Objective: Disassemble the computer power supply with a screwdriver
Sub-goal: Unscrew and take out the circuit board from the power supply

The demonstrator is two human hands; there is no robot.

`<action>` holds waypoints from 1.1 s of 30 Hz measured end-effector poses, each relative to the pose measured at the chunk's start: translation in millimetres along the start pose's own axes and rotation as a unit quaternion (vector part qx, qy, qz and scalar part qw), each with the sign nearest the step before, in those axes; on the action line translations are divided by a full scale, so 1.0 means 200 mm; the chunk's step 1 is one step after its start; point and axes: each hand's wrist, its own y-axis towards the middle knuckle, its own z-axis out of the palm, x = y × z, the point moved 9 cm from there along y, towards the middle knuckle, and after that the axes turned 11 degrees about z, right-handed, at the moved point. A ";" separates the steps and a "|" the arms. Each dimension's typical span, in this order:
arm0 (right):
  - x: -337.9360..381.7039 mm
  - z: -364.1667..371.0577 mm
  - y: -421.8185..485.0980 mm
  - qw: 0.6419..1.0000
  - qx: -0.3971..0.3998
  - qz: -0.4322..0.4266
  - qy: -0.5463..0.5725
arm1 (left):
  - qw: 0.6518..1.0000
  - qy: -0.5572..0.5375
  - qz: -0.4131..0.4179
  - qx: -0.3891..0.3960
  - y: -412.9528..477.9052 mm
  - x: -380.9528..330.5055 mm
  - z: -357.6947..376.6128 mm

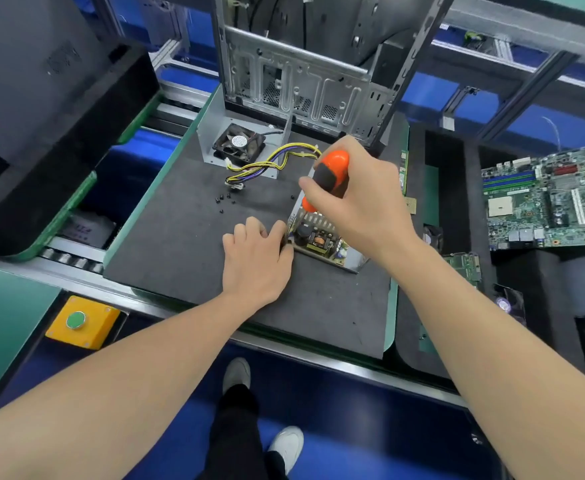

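Note:
The opened power supply (322, 242) lies on the black mat (187, 244), its circuit board and coils exposed. My right hand (357, 195) grips an orange and black screwdriver (331, 171), held upright over the supply; its tip is hidden behind my hand. My left hand (254, 261) holds the supply's near left corner with curled fingers. The removed metal cover with a black fan (239, 143) lies behind, and a yellow and purple cable bundle (270, 162) runs from it. Several small black screws (223, 200) lie loose on the mat.
An empty computer case (301, 74) stands at the back of the mat. A motherboard (544, 199) lies in a black tray on the right. A large black foam tray (41, 109) sits to the left. A yellow box with a green button (76, 320) is at the front left.

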 end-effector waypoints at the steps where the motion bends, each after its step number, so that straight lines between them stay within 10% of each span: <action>1: 0.00 0.01 0.01 1.000 0.006 0.002 -0.002 | 1.000 0.006 0.001 -0.005 0.00 0.00 0.00; 33: -0.03 0.04 0.05 1.000 0.005 0.008 -0.030 | 1.000 0.009 -0.016 -0.011 0.01 0.00 0.00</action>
